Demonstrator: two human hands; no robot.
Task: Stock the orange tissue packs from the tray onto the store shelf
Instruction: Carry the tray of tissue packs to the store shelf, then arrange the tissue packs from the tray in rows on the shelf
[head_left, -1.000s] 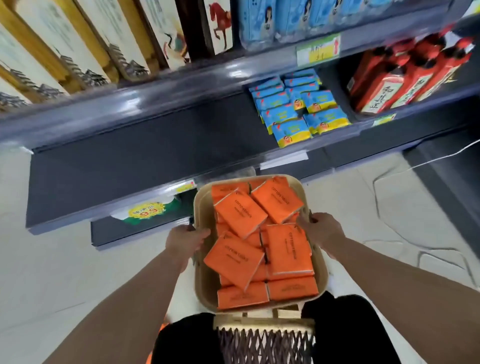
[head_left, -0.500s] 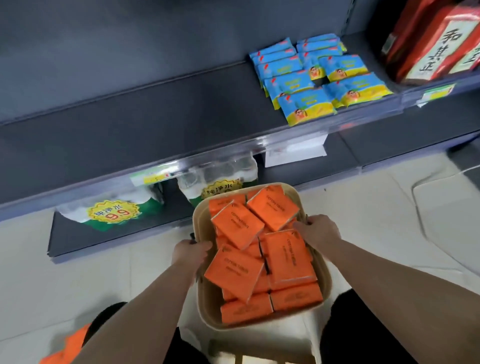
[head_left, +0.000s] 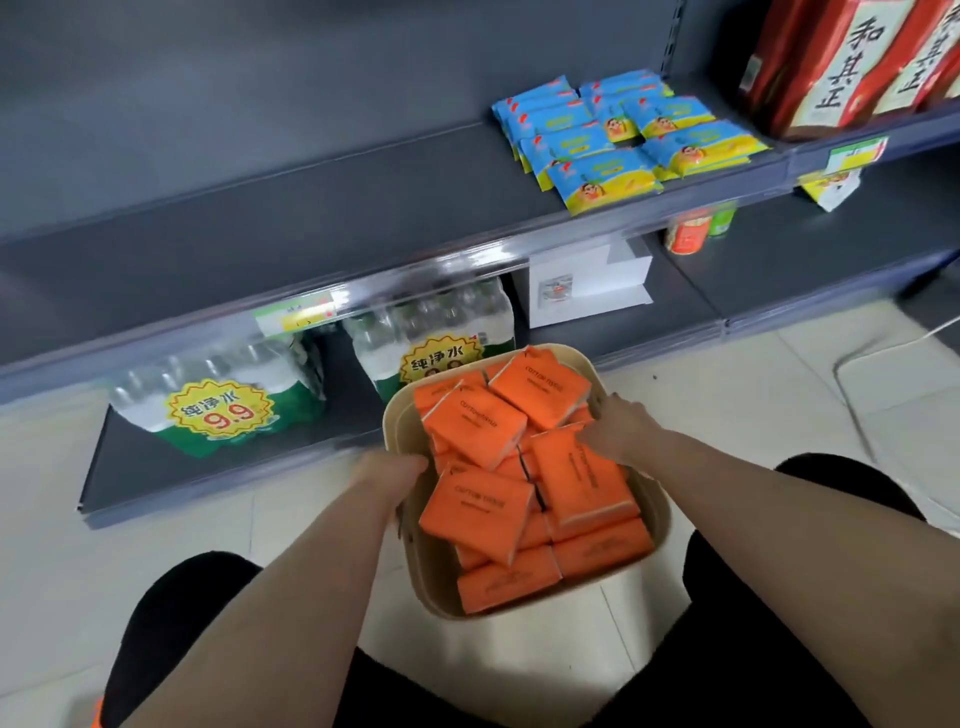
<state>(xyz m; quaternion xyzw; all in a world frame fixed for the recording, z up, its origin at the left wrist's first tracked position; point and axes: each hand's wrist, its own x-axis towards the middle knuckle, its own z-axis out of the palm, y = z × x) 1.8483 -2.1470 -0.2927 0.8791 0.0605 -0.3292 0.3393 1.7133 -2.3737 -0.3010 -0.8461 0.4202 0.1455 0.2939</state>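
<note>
The left hand (head_left: 395, 467) and right hand (head_left: 618, 431) hold the tray (head_left: 397, 415) of orange tissue packs (head_left: 475, 423).

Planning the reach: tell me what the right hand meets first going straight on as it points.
Likely the orange tissue pack just ahead of its fingers in the tray; depth is unclear.

Bright, even overhead light. Glare along the front of the dark grey metal store shelf (head_left: 311, 218). Edges bend; detail slightly soft.
</note>
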